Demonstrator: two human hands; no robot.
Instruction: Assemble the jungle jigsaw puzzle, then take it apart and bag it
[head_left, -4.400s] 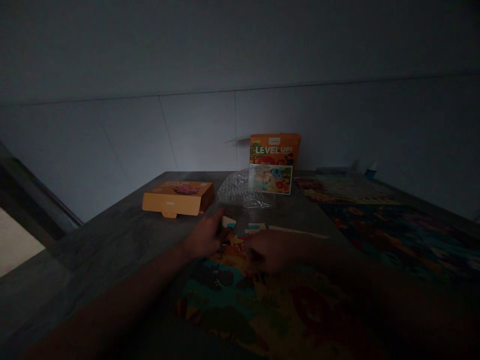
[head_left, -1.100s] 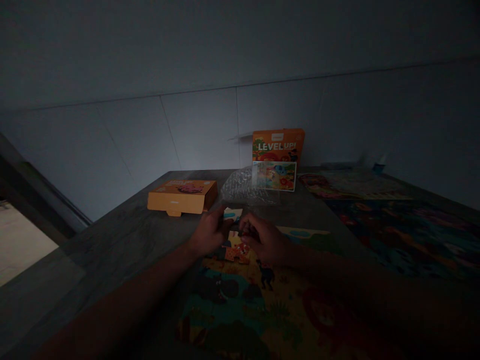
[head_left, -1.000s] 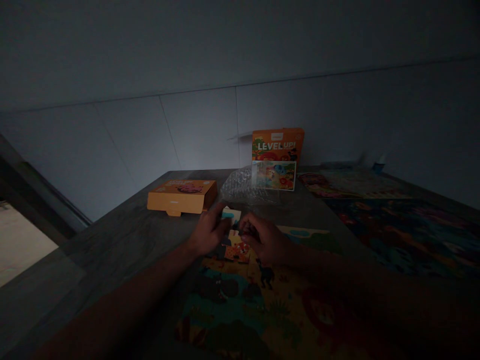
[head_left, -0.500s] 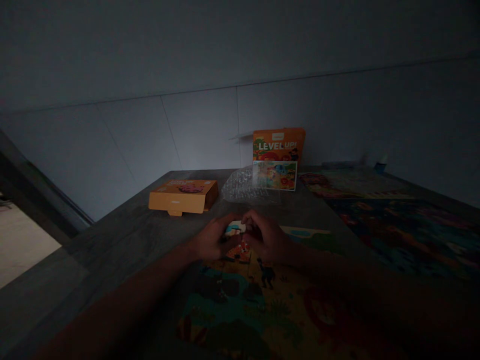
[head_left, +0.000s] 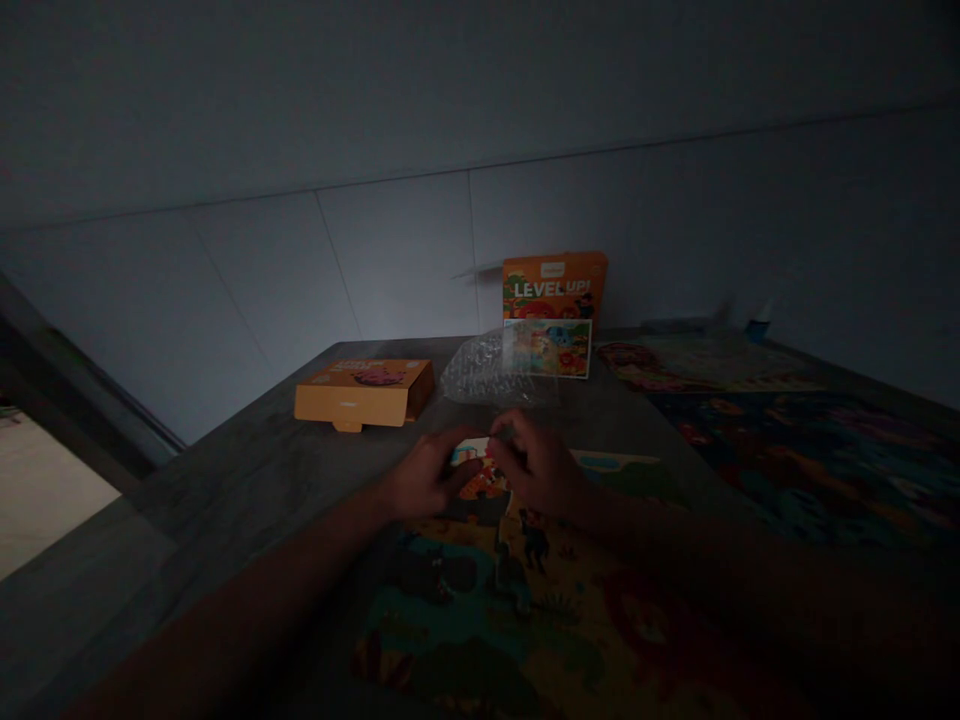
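Observation:
A partly joined jigsaw puzzle (head_left: 450, 620) with an animal scene lies on the dark table in front of me. At its far edge, my left hand (head_left: 424, 478) grips an orange-and-white puzzle piece (head_left: 480, 482) between thumb and fingers. My right hand (head_left: 544, 468) is closed at the upper right side of the same piece, thumb and fingertips pinched together. Dark table shows just below the piece, between it and the joined part. Dim light and my fingers hide its exact outline and whether several pieces are joined there.
An orange box (head_left: 364, 390) with an open flap lies at the left. Behind my hands are crumpled bubble wrap (head_left: 480, 372), a picture card (head_left: 566, 348) and an upright orange box (head_left: 555, 285). A dark blue puzzle (head_left: 795, 460) lies right; a small bottle (head_left: 757, 328) stands behind.
The held piece has shifted slightly away from me, and a dark gap shows below it. My right fingers have moved up along its edge. The view has shifted slightly.

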